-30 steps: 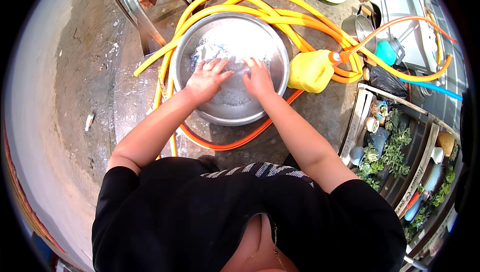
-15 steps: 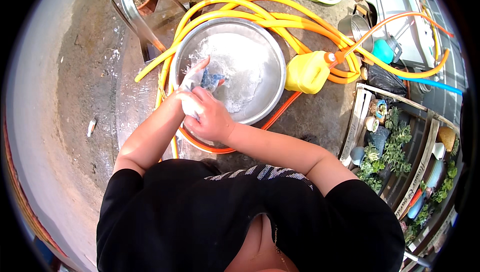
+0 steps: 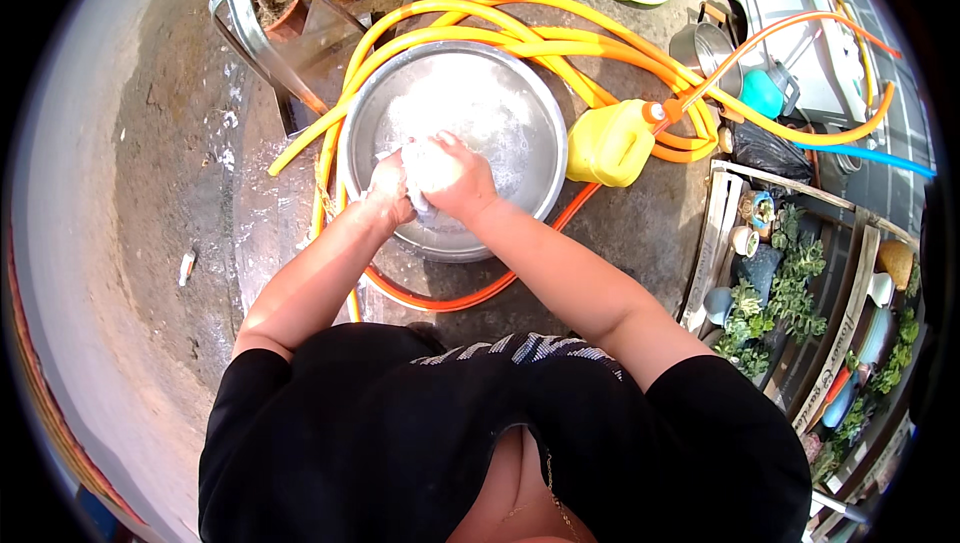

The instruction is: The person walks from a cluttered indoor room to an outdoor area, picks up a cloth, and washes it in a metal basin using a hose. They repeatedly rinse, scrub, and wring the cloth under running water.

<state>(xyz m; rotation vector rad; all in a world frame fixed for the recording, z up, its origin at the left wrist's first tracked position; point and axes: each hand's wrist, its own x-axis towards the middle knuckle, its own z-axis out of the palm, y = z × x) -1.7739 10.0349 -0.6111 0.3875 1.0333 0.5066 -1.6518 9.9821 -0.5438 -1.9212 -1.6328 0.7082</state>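
Left hand (image 3: pixel 389 185) and right hand (image 3: pixel 460 179) grip 1 bunched pale cloth (image 3: pixel 424 208) over the metal basin (image 3: pixel 540 178) beneath them, handling apparently underway, cloth not yet released.

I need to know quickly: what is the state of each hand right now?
Left hand: touching the crumpled white cloth; its grip is partly hidden and cannot be told.
Right hand: closed on the same cloth, over the round silver metal basin.
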